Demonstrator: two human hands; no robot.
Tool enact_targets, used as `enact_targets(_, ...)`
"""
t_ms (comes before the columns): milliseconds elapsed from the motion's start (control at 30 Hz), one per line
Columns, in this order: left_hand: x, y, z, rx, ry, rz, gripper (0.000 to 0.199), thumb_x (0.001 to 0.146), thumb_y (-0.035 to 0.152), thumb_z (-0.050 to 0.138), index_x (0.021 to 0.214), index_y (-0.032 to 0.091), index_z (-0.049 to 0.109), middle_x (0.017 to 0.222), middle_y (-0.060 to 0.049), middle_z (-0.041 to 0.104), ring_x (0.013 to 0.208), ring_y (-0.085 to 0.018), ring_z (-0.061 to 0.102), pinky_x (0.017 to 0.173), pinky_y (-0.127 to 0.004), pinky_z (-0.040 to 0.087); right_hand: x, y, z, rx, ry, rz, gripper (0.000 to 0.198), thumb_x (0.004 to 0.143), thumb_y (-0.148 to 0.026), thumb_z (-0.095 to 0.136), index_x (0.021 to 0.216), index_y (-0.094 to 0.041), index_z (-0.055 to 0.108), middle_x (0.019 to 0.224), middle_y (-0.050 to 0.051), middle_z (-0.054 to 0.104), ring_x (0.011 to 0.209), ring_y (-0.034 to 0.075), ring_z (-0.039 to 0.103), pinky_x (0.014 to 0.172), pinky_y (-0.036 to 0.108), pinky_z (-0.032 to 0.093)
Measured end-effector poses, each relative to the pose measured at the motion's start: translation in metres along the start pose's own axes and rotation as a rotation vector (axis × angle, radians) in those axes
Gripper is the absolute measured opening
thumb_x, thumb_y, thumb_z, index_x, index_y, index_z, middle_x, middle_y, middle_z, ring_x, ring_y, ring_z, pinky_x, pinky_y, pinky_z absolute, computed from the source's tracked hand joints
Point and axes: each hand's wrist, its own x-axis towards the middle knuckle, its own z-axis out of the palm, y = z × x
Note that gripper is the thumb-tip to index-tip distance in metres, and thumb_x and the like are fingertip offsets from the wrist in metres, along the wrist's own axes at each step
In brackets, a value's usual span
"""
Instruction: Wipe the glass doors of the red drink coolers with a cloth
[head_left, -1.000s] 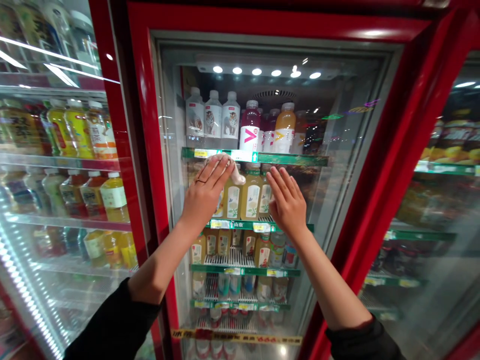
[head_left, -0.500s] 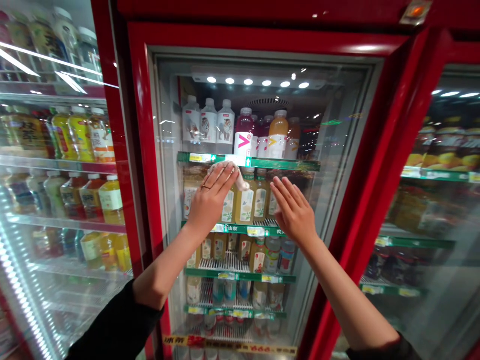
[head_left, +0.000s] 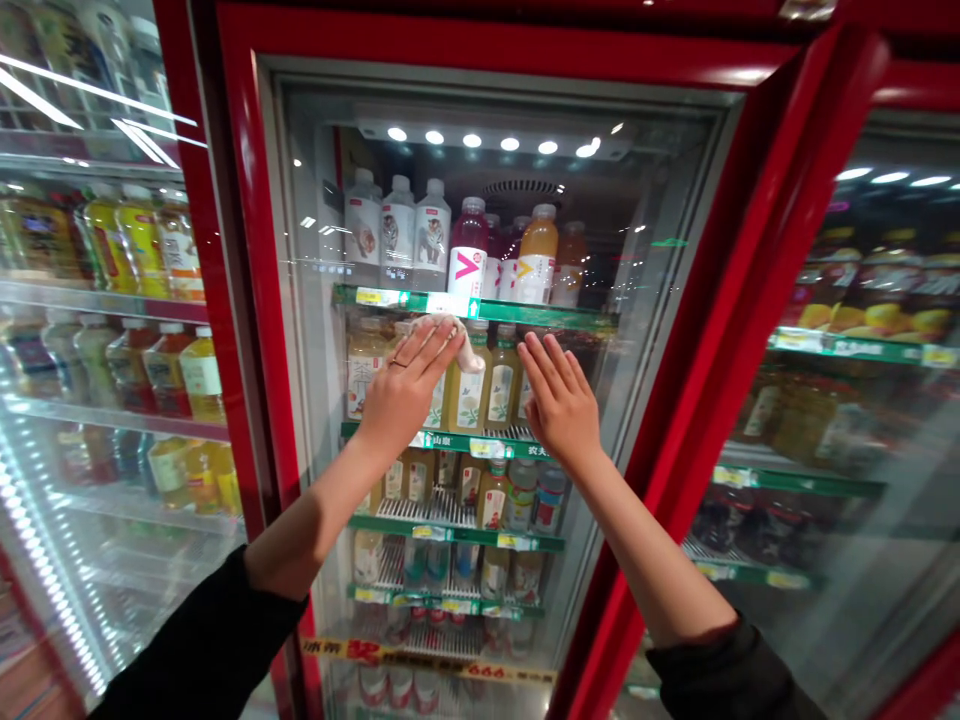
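Observation:
My left hand [head_left: 405,395] presses a bunched pale cloth [head_left: 471,355] flat against the glass door [head_left: 637,220] of a red-framed drinks fridge. A ring shows on one of its fingers, and part of the cloth sticks out to the right of the fingertips. To the right, at about the same height, my right hand [head_left: 562,400] is stretched out with its palm toward the glass and holds nothing. Whether its palm touches the pane I cannot tell. Behind the glass, juice bottles [head_left: 469,395] stand on a shelf, partly hidden by my hands.
The door's red frame [head_left: 495,45] surrounds the pane. Above my hands, a shelf holds white-labelled bottles [head_left: 433,235] and an orange drink bottle [head_left: 537,255]. A yellow strip with lettering [head_left: 427,660] crosses the lower door. Other stocked fridges flank it, with bottles [head_left: 202,375] at left.
The whole scene has shifted left and slightly up in view. Against the bottles, my left hand and the cloth sit slightly lower and farther left. My right hand has barely moved.

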Motion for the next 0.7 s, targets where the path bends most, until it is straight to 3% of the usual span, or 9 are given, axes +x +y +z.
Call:
enact_targets(100,0.02,0.023,0.012,-0.042,0.049,-0.113,0.1,0.104,-0.004,0.044,0.176,0.036,-0.011,0.183,-0.002,0.034,0.171,-0.026,0.029,0.139,-0.053,0.04,-0.001,0.001,0.002,0.008,-0.004,0.002,0.096,0.103,-0.011,0.048,0.178,-0.027,-0.009,0.181,0.005,0.04,0.169,0.028,0.038,0.136,0.055,0.044)
enact_targets(200,0.025,0.043,0.022,-0.059,0.069,-0.087,0.098,0.105,-0.003,0.045,0.176,0.034,-0.011,0.181,-0.003,0.037,0.171,-0.025,0.03,0.139,-0.052,0.04,-0.001,0.002,0.003,0.026,-0.013,-0.011,0.098,0.102,-0.01,0.047,0.178,-0.027,-0.012,0.181,0.005,0.039,0.17,0.027,0.036,0.137,0.055,0.043)
enact_targets(367,0.009,0.02,0.013,-0.024,0.001,0.028,0.101,0.101,-0.008,0.045,0.177,0.041,0.0,0.178,0.001,0.044,0.168,-0.022,0.038,0.135,-0.048,0.046,0.001,0.002,0.002,0.039,-0.031,-0.013,0.099,0.102,-0.009,0.047,0.177,-0.026,-0.016,0.182,0.005,0.036,0.171,0.027,0.033,0.138,0.054,0.041)
enact_targets(467,0.016,0.006,0.005,-0.021,0.022,-0.051,0.101,0.103,-0.006,0.047,0.177,0.043,-0.001,0.181,0.002,0.037,0.17,-0.024,0.032,0.136,-0.053,0.045,0.001,0.0,0.003,0.035,-0.019,-0.016,0.1,0.101,-0.009,0.049,0.177,-0.025,-0.015,0.182,0.005,0.036,0.171,0.027,0.033,0.138,0.053,0.042)
enact_targets(600,0.033,0.029,0.014,-0.044,0.068,-0.158,0.101,0.104,-0.004,0.044,0.176,0.04,-0.01,0.185,-0.001,0.027,0.173,-0.028,0.024,0.139,-0.058,0.04,0.0,-0.001,0.005,0.048,-0.017,-0.01,0.1,0.102,-0.011,0.05,0.177,-0.024,-0.015,0.183,0.005,0.033,0.171,0.027,0.032,0.138,0.053,0.041)
enact_targets(700,0.027,0.05,0.023,-0.046,0.035,-0.055,0.099,0.104,-0.004,0.045,0.177,0.036,-0.01,0.182,-0.003,0.036,0.171,-0.026,0.03,0.138,-0.055,0.042,-0.001,0.001,0.006,0.064,-0.021,-0.023,0.1,0.103,-0.013,0.05,0.176,-0.023,-0.017,0.183,0.005,0.031,0.172,0.027,0.031,0.139,0.054,0.04)
